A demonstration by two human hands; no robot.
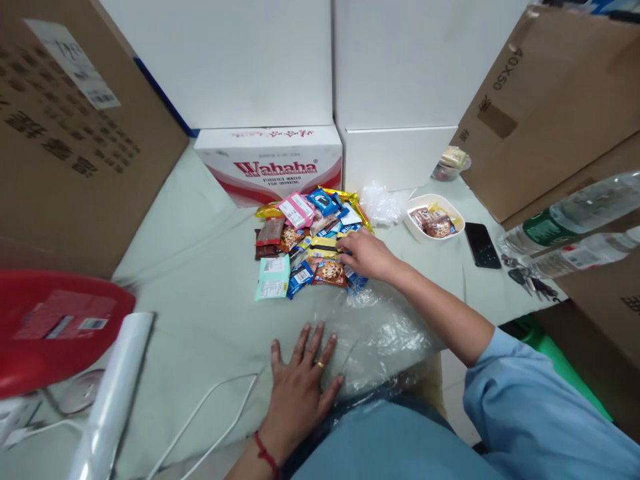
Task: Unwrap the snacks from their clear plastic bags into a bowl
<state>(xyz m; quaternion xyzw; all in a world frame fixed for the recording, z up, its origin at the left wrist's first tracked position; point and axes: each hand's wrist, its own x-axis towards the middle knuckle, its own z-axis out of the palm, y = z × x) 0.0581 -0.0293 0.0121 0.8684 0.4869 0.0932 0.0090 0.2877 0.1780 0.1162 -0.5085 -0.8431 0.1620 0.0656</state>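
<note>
A heap of small wrapped snacks lies on the pale green cloth point(200, 267). My right hand point(369, 255) reaches into the heap's right side, its fingers curled in a pinch at the end of a yellow snack packet point(324, 247). Around that packet are a cookie packet point(330, 273), a mint-green packet point(273, 277), a blue packet point(300, 279) and a pink packet point(297, 210). Spread flat near the table's front edge, my left hand point(303, 373) holds nothing. A clear plastic bag point(380, 333) lies beside it, under my right forearm.
Behind the heap stands a Wahaba carton point(280, 163). To the right are crumpled clear plastic point(383, 203), a white bowl point(410, 223) with packets, a phone point(483, 245), keys point(531, 283) and bottles point(575, 213). At left are a red object point(60, 327), a plastic-film roll point(117, 393) and a white cable point(210, 393).
</note>
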